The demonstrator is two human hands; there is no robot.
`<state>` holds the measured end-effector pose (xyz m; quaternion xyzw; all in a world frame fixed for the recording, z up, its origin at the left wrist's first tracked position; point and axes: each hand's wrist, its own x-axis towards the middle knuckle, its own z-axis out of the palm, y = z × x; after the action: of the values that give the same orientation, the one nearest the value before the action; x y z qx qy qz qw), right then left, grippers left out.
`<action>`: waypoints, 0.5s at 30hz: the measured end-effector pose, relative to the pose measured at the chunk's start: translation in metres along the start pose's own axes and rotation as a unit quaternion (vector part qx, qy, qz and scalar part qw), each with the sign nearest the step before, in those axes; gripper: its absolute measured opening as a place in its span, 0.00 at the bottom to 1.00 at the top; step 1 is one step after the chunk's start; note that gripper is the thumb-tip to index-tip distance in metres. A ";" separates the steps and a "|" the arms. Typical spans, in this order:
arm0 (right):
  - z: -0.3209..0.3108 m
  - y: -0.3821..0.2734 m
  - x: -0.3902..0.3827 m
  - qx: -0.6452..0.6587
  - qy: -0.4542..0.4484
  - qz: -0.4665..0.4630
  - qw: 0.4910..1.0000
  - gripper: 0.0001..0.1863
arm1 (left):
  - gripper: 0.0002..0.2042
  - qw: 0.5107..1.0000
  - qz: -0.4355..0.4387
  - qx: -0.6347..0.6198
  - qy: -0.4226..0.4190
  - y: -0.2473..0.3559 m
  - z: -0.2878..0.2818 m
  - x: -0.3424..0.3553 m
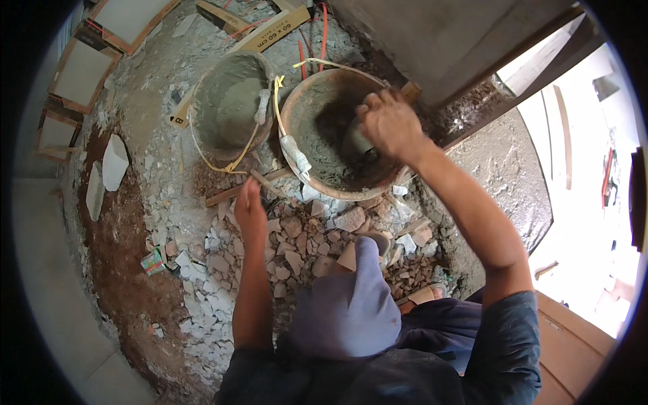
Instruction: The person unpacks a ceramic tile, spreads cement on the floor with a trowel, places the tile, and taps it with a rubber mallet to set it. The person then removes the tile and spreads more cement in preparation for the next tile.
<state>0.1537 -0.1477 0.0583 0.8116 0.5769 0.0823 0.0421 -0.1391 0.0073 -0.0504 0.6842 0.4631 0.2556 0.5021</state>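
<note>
Two buckets stand side by side on the rubble. The right bucket [291, 115] has dark wet mortar [317, 152] around its inside, and its handle has a whitish grip. My right hand [393, 128] reaches over its right rim with fingers curled closed. Just below that hand, inside the bucket, is a smooth grey rounded piece [356, 140]; what the fingers grip is hidden. The left bucket [202, 101] holds smoother grey mortar [233, 101]. Below it my left hand [250, 208] hangs empty, fingers stretched out, close to a thin stick [268, 183].
Broken stone and tile pieces [290, 229] cover the ground around my sandalled feet. Framed panels [81, 71] lean at upper left, and cardboard strips [270, 30] lie behind the buckets. A wall [432, 47] rises behind the right bucket; wet cement [499, 175] spreads at right.
</note>
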 end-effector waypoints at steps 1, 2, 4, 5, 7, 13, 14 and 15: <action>0.008 0.010 0.005 -0.040 -0.048 -0.018 0.998 0.11 | 0.31 1.000 -0.023 -0.008 -0.004 0.018 0.016 0.016; 0.015 0.018 0.009 -0.080 -0.115 -0.028 0.990 0.12 | 0.33 0.998 -0.018 0.057 -0.024 0.035 0.031 0.033; 0.027 0.026 0.016 -0.125 -0.190 -0.029 0.973 0.12 | 0.34 0.992 -0.039 0.095 -0.073 0.065 0.056 0.062; 0.028 0.026 0.019 -0.130 -0.198 -0.020 0.971 0.12 | 0.33 0.990 -0.058 0.077 -0.105 0.076 0.067 0.073; 0.023 0.019 0.017 -0.136 -0.255 -0.015 0.957 0.12 | 0.29 0.987 -0.082 0.034 -0.133 0.087 0.079 0.081; -0.030 -0.028 0.020 -0.070 -0.373 -0.070 0.923 0.19 | 0.17 0.995 -0.063 -0.024 -0.067 0.086 0.074 0.078; -0.039 -0.037 0.014 -0.072 -0.374 -0.076 0.921 0.21 | 0.16 0.997 -0.032 -0.030 -0.063 0.085 0.068 0.074; -0.045 -0.041 0.011 -0.064 -0.348 -0.087 0.931 0.24 | 0.15 0.998 -0.011 -0.033 -0.056 0.086 0.063 0.073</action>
<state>0.1107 -0.1248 0.0970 0.7313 0.5881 -0.1724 0.2994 -0.0236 0.0384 -0.0027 0.6754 0.4325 0.2267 0.5527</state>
